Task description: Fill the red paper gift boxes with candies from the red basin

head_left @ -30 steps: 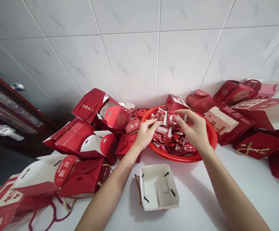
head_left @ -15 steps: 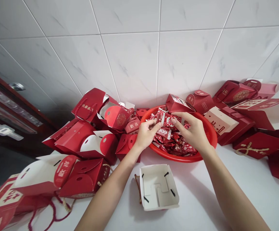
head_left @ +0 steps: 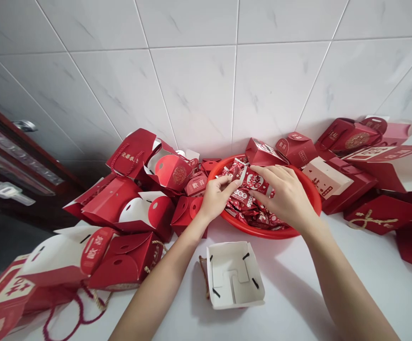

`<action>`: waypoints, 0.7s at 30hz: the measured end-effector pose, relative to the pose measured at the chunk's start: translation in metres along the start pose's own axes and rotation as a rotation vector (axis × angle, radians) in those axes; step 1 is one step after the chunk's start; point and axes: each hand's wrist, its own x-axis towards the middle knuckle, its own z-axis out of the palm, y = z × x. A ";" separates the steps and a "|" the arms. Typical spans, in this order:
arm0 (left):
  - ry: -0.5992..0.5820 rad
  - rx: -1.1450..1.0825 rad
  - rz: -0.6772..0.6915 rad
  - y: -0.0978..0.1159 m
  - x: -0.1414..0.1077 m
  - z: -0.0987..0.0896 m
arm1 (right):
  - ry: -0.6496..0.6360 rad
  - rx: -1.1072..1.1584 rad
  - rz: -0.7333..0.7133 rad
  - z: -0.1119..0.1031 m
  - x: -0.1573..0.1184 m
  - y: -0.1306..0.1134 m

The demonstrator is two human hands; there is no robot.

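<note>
My left hand (head_left: pixel 216 196) pinches the left end of a red wrapped candy (head_left: pixel 254 180) printed with white characters. It holds the candy just over a red plastic basin (head_left: pixel 310 189). Inside the basin lie many similar red wrapped candies (head_left: pixel 250 218). My right hand (head_left: pixel 286 192) is over the basin's right side, with thumb and fingers apart around the right part of the held candy. Nearer to me, an open box (head_left: pixel 237 296) with a white inside stands on the white table, a twisted cord at its left side.
Red gift boxes (head_left: pixel 126 263) are piled along the left, some with open flaps and cord handles. More red boxes (head_left: pixel 351 180) crowd the right side. A small red box (head_left: pixel 263 154) rests at the basin's back rim. Behind is a tiled wall (head_left: pixel 199 94).
My right hand's thumb and fingers have spread apart and shifted slightly, showing more of the candy's front. My left hand keeps its pinch in nearly the same place.
</note>
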 end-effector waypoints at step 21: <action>-0.271 0.183 -0.027 0.098 -0.030 -0.030 | -0.151 0.491 0.170 -0.053 -0.003 -0.039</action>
